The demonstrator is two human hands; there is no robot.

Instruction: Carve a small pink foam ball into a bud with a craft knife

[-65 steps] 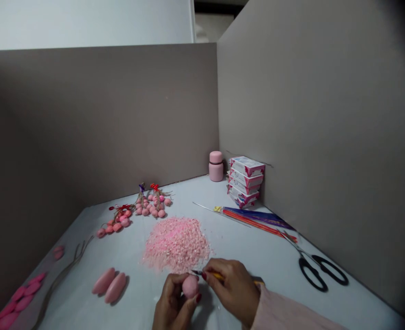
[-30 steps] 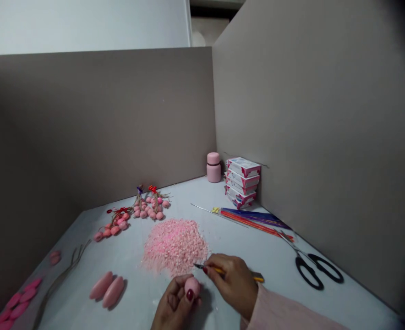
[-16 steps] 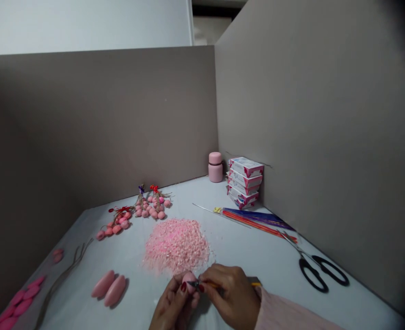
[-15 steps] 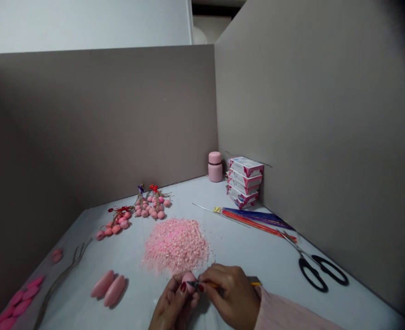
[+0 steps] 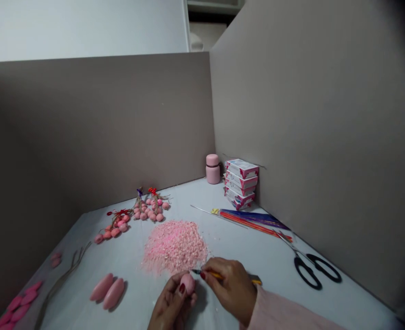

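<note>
A round pink ball [image 5: 188,284] sits at the fingertips of the left hand [image 5: 171,303], pinched between the thumb, laid over its near side, and the fingers curled behind. Just right of it, the right hand [image 5: 230,285] grips a yellow-handled knife [image 5: 217,275] between thumb and fingers, its blade pointing left, close by the ball's top; whether it touches cannot be told. Directly beyond both hands lies a heap of pink shavings [image 5: 175,246]. Left of the left hand rest two long pink pieces [image 5: 107,292], side by side. Well to the right of the right hand lie black-handled scissors [image 5: 296,250].
</note>
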